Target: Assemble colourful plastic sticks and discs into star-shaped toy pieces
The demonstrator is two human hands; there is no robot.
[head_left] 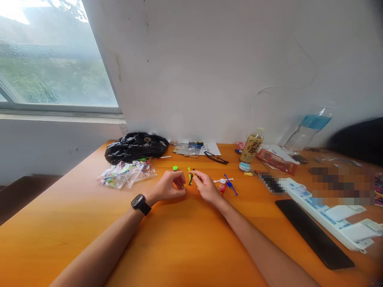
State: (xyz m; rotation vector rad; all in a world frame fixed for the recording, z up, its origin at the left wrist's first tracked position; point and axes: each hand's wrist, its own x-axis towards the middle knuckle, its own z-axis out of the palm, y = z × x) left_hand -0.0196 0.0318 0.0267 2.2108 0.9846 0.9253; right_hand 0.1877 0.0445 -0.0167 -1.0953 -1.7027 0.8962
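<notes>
My left hand [172, 186], with a black watch on its wrist, is closed in a pinch over the table. A small yellow piece [184, 185] shows at its fingertips; its shape is too small to make out. Close by on the right, my right hand [206, 186] pinches a thin yellow plastic stick [191, 172] between thumb and fingers. Behind and between the hands lies a green and black plastic piece [190, 180]. A bright green round piece [175, 168] sits beyond my left hand. White, blue and red spinner-like plastic pieces [229, 184] lie right of my right hand.
Clear packets of colourful parts [125, 173] and a black plastic bag [136, 147] lie at the back left. A drink bottle [251, 146], a small round tin [244, 166] and a red packet [277, 160] stand or lie right. Nearer are a white rack [324, 215] and black slab [314, 233].
</notes>
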